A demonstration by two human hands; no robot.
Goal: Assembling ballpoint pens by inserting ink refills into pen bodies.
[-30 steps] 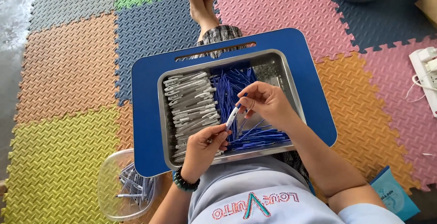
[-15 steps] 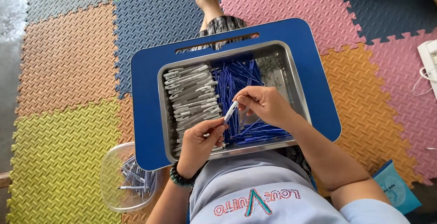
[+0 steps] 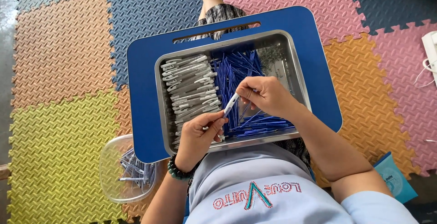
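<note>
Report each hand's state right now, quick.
Left hand: closed, gripping the lower end of a white pen barrel.
Right hand: closed, pinching the barrel's upper end above the steel tray.

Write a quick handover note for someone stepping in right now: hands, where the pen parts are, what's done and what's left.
Left hand and right hand together hold one white pen barrel over the metal tray on the blue lap desk.
In the tray: grey-white barrels stacked left, blue refills in the middle.
Done: some pens lie in the clear tub by the left knee.
Left: most barrels and refills remain in the tray.
</note>
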